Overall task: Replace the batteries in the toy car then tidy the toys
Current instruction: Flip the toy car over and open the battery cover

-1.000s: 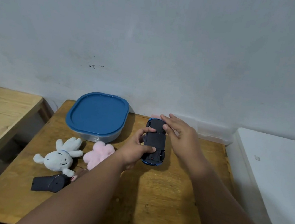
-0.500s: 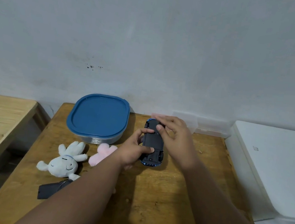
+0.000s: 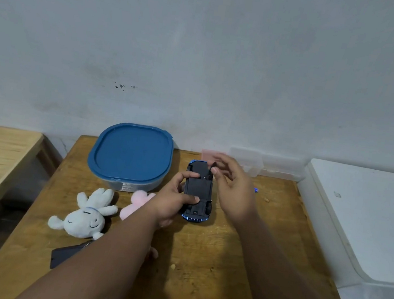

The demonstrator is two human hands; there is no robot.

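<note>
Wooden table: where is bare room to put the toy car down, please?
Bare wood lies between the toy car and the near edge of the table, and on the right, between the right hand and the right edge. The left is crowded: blue-lidded container, white rabbit plush, pink plush.

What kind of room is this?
Likely a plain room in a home: a wooden table against a bare wall, a white plush and a pink plush on it, beside a blue-lidded tub.

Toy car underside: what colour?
Black, with blue bodywork showing at both ends of the toy car. Only the head view shows it.
</note>
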